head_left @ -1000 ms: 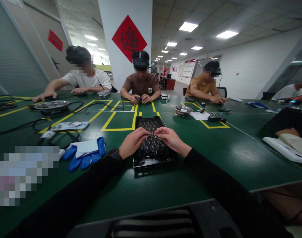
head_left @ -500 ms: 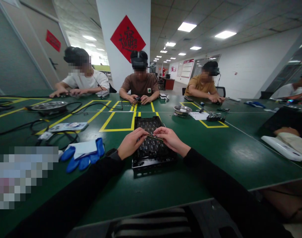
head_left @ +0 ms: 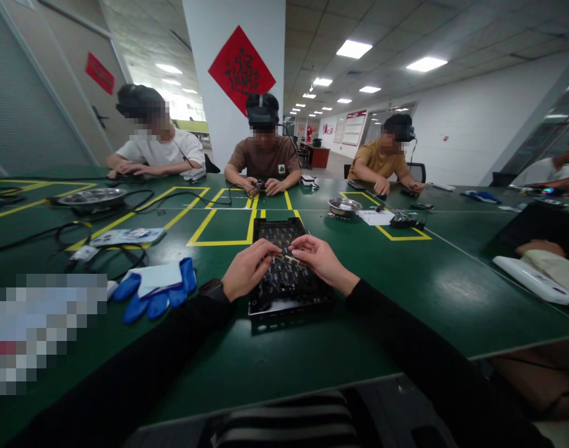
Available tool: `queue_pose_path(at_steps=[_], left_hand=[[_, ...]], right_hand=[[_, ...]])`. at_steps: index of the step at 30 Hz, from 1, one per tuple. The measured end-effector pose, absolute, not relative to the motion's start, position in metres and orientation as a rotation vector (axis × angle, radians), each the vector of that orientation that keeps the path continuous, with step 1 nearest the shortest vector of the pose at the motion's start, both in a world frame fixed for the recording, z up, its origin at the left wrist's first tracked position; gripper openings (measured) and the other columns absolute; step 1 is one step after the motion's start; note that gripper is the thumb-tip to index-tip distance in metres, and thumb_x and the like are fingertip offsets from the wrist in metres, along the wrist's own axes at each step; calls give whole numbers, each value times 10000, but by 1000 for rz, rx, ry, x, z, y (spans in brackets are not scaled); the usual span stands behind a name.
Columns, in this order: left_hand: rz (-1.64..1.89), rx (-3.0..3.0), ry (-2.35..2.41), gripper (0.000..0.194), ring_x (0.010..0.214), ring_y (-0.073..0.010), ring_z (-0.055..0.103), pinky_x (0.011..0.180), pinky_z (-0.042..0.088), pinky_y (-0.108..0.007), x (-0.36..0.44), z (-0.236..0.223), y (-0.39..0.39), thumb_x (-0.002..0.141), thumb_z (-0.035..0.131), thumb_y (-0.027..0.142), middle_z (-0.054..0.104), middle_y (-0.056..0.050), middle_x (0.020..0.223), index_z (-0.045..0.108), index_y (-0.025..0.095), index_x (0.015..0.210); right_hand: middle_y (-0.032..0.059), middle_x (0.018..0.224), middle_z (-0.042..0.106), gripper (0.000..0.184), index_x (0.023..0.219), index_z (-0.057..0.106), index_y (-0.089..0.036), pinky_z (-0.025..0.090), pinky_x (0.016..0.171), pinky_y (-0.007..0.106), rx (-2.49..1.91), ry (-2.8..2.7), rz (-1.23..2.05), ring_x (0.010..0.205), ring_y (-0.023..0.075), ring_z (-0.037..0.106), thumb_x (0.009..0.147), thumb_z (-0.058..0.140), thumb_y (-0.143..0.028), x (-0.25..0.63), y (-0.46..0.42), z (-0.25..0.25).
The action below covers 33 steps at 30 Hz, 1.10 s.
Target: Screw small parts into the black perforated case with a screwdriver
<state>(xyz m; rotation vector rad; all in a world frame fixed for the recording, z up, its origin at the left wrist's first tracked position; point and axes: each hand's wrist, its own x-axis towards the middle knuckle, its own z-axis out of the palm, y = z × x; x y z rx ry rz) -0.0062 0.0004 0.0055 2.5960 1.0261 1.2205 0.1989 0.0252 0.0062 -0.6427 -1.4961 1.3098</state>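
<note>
Strip (head_left: 294,259), narrow and gold-flecked, was pinched by left hand (head_left: 247,270) and right hand (head_left: 325,264) above a black rectangular case (head_left: 291,305).

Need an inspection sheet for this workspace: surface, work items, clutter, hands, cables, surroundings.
Surface: green table, glossy, with yellow tape outlines.
Work items: open black casing in front of the wearer; thin strip above it, blurred.
Clutter: blue-and-white glove bundle left of the casing; metal bowl and paper sheet beyond it, to the right.
Hands: right hand holds the strip's right end; left hand is at its left end, grip too small to confirm.
Cables: black cables loosely looped on the left side.
Surroundings: people in white, brown and mustard seated opposite.
</note>
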Motion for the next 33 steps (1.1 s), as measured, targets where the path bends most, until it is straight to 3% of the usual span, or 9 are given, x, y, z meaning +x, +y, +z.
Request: queue_pose_path(at_steps=[10, 20, 28, 33], left_hand=[[1163, 2595, 998, 271, 855, -164, 535, 786, 446, -309, -4, 7, 2, 813, 566, 384, 542, -42, 953, 587, 198, 1008], [1155, 2594, 954, 255, 854, -170, 542, 770, 454, -306, -4, 6, 5, 790, 595, 389, 559, -47, 922, 603, 194, 953], [1181, 2562, 946, 255, 846, -163, 532, 755, 451, -297, -4, 6, 6, 789, 600, 383, 552, -43, 911, 596, 186, 950], [1171, 2550, 957, 265, 868, -171, 534, 774, 451, -308, -5, 7, 6, 784, 606, 382, 550, -46, 920, 606, 194, 971]], right_hand=[[19, 860, 626, 190, 847, 592, -167, 475, 802, 291, -626, -1650, 1149, 807, 119, 600, 690, 685, -220, 197, 21, 8], [14, 838, 622, 217, 859, 595, -164, 481, 755, 275, -656, -1652, 1137, 771, 115, 596, 684, 693, -246, 197, 18, 13], [32, 839, 636, 217, 866, 662, -157, 418, 618, 241, -831, -1953, 680, 683, 111, 546, 745, 648, -337, 202, 14, 19], [41, 803, 648, 228, 819, 679, -145, 418, 694, 257, -842, -1974, 626, 751, 133, 570, 840, 536, -321, 202, 16, 20]])
